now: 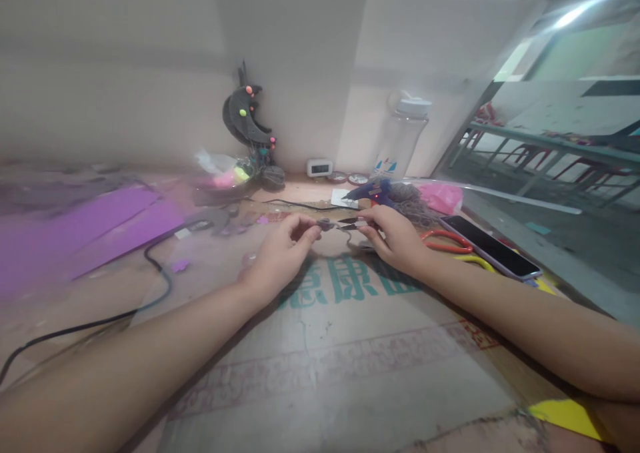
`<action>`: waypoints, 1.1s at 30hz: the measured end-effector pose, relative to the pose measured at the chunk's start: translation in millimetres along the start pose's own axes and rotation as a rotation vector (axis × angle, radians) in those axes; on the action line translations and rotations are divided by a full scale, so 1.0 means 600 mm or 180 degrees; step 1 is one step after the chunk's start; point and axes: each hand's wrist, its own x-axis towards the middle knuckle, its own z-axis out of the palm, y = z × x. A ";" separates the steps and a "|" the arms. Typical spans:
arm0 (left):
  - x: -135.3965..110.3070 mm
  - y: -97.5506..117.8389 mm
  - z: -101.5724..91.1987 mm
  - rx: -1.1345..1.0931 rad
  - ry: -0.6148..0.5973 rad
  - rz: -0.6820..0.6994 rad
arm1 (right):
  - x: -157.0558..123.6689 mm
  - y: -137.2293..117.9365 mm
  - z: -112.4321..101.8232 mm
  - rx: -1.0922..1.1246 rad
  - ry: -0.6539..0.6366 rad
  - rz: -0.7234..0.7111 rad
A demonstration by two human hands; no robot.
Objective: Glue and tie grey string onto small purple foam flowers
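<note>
We see the left hand (280, 253) pinching a small grey piece (324, 225), probably felt, above the middle of the table (350, 373), toward its far edge. The right hand (395, 239) grips small snips (349, 223), their blades right against the piece. A blue glue gun (373, 191) lies just behind, and a phone (490, 247) rests near the right edge.

Large teal Chinese characters (345, 279) ran across the far part of the flat brown cardboard sheet (350, 359). Only 康 read clearly, as the left hand (280, 253) and right hand (395, 239) covered the others. Red print (473, 333) near the sheet's right edge and the blue mark on the clear plastic bottle (400, 143) were too blurred to read.
</note>
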 end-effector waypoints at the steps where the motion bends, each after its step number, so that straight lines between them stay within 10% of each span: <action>1: 0.000 0.000 0.000 0.0043 -0.0001 -0.0002 | -0.001 -0.001 0.000 -0.0010 0.0011 -0.0042; 33: -0.002 0.004 0.003 0.0200 -0.0371 0.0096 | 0.000 -0.008 0.010 -0.0133 0.0047 -0.0381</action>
